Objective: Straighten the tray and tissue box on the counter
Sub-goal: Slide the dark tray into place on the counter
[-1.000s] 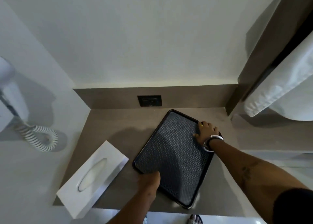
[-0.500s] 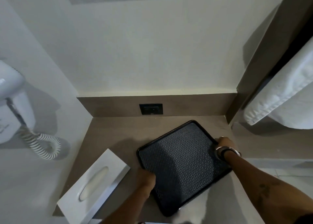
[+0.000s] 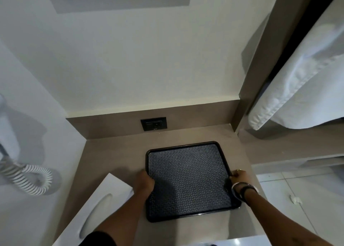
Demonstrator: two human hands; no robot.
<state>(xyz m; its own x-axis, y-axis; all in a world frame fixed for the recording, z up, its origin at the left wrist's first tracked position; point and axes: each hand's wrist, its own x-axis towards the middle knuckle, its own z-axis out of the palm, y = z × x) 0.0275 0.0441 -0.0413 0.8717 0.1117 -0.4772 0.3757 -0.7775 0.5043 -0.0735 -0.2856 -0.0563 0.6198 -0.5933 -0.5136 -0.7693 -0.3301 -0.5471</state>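
Hands: my left hand (image 3: 144, 182) and right hand (image 3: 239, 178) gripped opposite tray (image 3: 188, 178) edges | tissue box (image 3: 96, 206) lay askew just left, nearer my left

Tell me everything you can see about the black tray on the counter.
The tray is a dark rectangle with rounded corners, a low raised glossy rim and a floor covered in a fine grey diamond pattern; it looks like plastic. It is empty and lies flat on the brown counter, its edges roughly square to the back wall. The left hand grips its left rim and the right hand its right rim. The white tissue box sits apart to its left.
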